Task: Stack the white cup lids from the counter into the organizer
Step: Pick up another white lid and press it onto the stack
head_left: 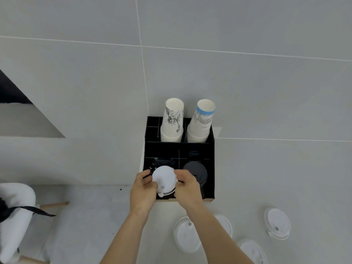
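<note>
Four white lids [278,223] lie loose on the pale bench [285,178] under a grey tiled wall [209,35]. Against it, the black organizer [211,149] holds two paper-cup stacks [172,122] behind and black lids [195,169] front-right. Both hands, left [142,189] and right [188,189], grip a white lid [163,179] over the front-left compartment.

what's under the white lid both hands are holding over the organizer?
Under the round white plastic lid, held by left hand and right hand, dark rims show inside the black divided organizer. Anything deeper is covered.
</note>
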